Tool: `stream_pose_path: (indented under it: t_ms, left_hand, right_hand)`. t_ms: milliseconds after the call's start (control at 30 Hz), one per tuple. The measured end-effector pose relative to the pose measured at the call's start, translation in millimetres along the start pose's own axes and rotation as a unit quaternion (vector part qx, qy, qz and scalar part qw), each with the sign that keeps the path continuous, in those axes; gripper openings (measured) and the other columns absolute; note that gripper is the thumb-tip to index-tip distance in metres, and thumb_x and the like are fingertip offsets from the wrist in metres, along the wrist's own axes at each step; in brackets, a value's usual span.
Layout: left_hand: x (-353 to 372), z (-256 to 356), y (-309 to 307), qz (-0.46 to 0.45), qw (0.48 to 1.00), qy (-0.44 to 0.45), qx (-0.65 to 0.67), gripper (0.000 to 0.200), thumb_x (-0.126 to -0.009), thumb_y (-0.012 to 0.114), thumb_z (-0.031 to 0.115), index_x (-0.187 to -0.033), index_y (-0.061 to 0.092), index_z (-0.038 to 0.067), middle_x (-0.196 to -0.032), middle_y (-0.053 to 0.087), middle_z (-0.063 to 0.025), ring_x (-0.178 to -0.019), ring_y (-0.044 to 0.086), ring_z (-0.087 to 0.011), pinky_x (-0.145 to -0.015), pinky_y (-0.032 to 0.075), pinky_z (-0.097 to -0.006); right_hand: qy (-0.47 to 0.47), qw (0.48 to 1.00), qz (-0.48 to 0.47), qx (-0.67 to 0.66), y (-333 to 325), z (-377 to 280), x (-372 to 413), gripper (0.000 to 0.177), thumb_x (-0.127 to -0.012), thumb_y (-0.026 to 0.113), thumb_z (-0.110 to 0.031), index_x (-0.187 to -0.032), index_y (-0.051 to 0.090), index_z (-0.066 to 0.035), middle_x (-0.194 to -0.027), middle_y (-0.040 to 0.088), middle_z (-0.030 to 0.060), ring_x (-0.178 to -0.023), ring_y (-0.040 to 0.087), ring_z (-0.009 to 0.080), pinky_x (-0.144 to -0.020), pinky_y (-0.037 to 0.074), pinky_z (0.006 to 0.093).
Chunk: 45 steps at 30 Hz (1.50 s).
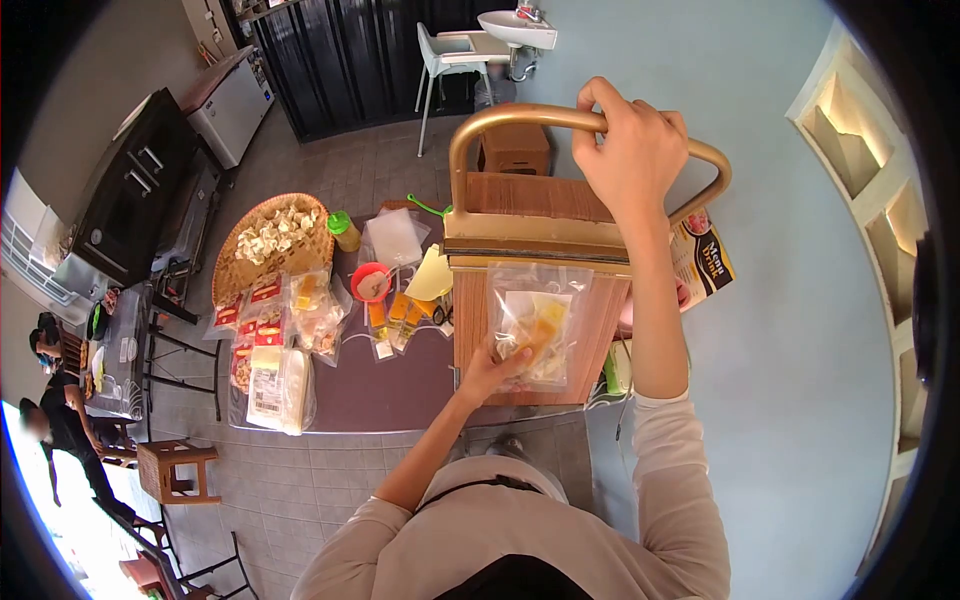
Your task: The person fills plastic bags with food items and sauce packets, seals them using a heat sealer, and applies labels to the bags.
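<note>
My right hand (pixel 635 140) is wrapped round the gold curved handle (pixel 535 113) of a wooden box-like press (pixel 540 232). Its bar lies across the top edge of a clear plastic bag (pixel 540 330). In the bag are pale pieces, a white card and a small yellow-orange packet. My left hand (pixel 492 372) holds the lower left part of this bag against the wooden front, its thumb over the plastic.
On the brown table (pixel 400 400) stand a woven tray (pixel 230 255) of pale pieces, a green-lidded jar (pixel 345 232), a red bowl (pixel 371 283), red-labelled packs (pixel 268 320) and orange sachets (pixel 402 312). A menu (pixel 705 262) lies right. A person in black is far left.
</note>
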<state>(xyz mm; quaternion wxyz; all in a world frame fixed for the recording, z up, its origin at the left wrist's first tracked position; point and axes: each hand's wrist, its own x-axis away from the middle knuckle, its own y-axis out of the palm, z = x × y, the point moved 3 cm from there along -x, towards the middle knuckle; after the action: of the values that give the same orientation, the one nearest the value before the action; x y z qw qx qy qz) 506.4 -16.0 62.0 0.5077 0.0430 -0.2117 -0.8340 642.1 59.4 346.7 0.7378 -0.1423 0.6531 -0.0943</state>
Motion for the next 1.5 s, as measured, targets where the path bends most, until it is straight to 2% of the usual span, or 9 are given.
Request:
stream_pose_path:
  t_ms: [167, 367, 567, 867, 1200, 1267, 1400, 1467, 1500]
  left_hand:
    - [-13, -9, -19, -0.016, 0.997, -0.065, 0.039, 0.047, -0.080, 0.065, 0.023, -0.114, 0.040, 0.003, -0.091, 0.060, -0.0101, -0.061, 0.062, -0.0174, -0.050, 0.056, -0.0296]
    - [-26, -4, -22, -0.014, 0.998, -0.036, 0.043, 0.045, -0.079, 0.066, 0.028, -0.111, 0.043, 0.006, -0.085, 0.061, -0.0092, -0.061, 0.063, -0.0169, -0.050, 0.055, -0.0278]
    - [-30, -8, -26, -0.008, 0.999, -0.047, 0.022, 0.045, -0.079, 0.066, 0.029, -0.110, 0.044, 0.005, -0.083, 0.062, -0.0084, -0.064, 0.064, -0.0174, -0.051, 0.055, -0.0280]
    - [-26, -5, -26, -0.013, 0.998, -0.057, 0.016, 0.048, -0.078, 0.066, 0.030, -0.111, 0.043, 0.004, -0.088, 0.060, -0.0088, -0.067, 0.063, -0.0165, -0.056, 0.057, -0.0322]
    - [-30, -15, -31, -0.019, 0.997, -0.072, 0.011, 0.047, -0.079, 0.066, 0.030, -0.111, 0.043, 0.005, -0.088, 0.060, -0.0099, -0.067, 0.063, -0.0178, -0.055, 0.057, -0.0309]
    - [-31, -17, -33, -0.032, 0.997, -0.068, 0.004, 0.047, -0.082, 0.062, 0.029, -0.116, 0.044, 0.002, -0.094, 0.061, -0.0111, -0.070, 0.064, -0.0209, -0.057, 0.057, -0.0337]
    - [-31, -18, -33, -0.029, 0.998, -0.052, 0.006, 0.047, -0.082, 0.062, 0.028, -0.116, 0.044, 0.001, -0.096, 0.061, -0.0114, -0.072, 0.064, -0.0215, -0.058, 0.057, -0.0346]
    - [-30, -17, -33, -0.020, 0.997, -0.074, -0.004, 0.046, -0.082, 0.062, 0.027, -0.115, 0.045, 0.000, -0.095, 0.061, -0.0117, -0.072, 0.064, -0.0211, -0.058, 0.057, -0.0343]
    - [-30, -16, -32, -0.020, 0.997, -0.074, -0.004, 0.046, -0.082, 0.062, 0.027, -0.115, 0.045, 0.000, -0.095, 0.061, -0.0117, -0.072, 0.064, -0.0211, -0.058, 0.057, -0.0343]
  right_hand:
    - [-0.001, 1.000, 0.016, -0.006, -7, -3, 4, 0.015, -0.054, 0.060, -0.009, -0.062, 0.050, -0.018, -0.046, 0.051, -0.0039, -0.043, 0.047, 0.0149, -0.051, 0.029, 0.0293]
    - [0.000, 1.000, 0.012, -0.006, -12, -6, 7, 0.016, -0.054, 0.059, -0.009, -0.062, 0.048, -0.018, -0.048, 0.052, -0.0046, -0.044, 0.045, 0.0144, -0.052, 0.029, 0.0290]
    - [0.000, 1.000, 0.019, -0.008, -13, -6, 9, 0.016, -0.054, 0.058, -0.008, -0.062, 0.048, -0.018, -0.048, 0.051, -0.0045, -0.044, 0.044, 0.0146, -0.052, 0.029, 0.0293]
    - [-0.001, 1.000, 0.024, -0.010, -17, -8, 13, 0.018, -0.052, 0.058, -0.008, -0.063, 0.048, -0.018, -0.048, 0.050, -0.0048, -0.043, 0.043, 0.0154, -0.053, 0.029, 0.0300]
    - [-0.004, 1.000, 0.011, -0.016, -29, -13, 21, 0.020, -0.051, 0.058, -0.007, -0.064, 0.046, -0.017, -0.047, 0.048, -0.0039, -0.042, 0.042, 0.0153, -0.051, 0.028, 0.0299]
    - [0.002, 1.000, -0.012, -0.007, -32, -15, 25, 0.020, -0.051, 0.058, -0.007, -0.064, 0.046, -0.017, -0.046, 0.048, -0.0037, -0.042, 0.043, 0.0157, -0.050, 0.029, 0.0300]
    - [0.010, 0.998, -0.055, -0.010, -48, -21, 30, 0.021, -0.051, 0.058, -0.007, -0.065, 0.046, -0.017, -0.046, 0.048, -0.0032, -0.043, 0.045, 0.0166, -0.049, 0.030, 0.0301]
    - [0.009, 0.992, -0.124, 0.000, -55, -24, 35, 0.022, -0.052, 0.059, -0.006, -0.067, 0.046, -0.017, -0.048, 0.049, -0.0027, -0.045, 0.048, 0.0172, -0.049, 0.031, 0.0307]
    - [0.008, 0.992, -0.124, 0.001, -58, -25, 37, 0.022, -0.052, 0.059, -0.006, -0.067, 0.046, -0.017, -0.048, 0.049, -0.0027, -0.045, 0.048, 0.0172, -0.049, 0.031, 0.0307]
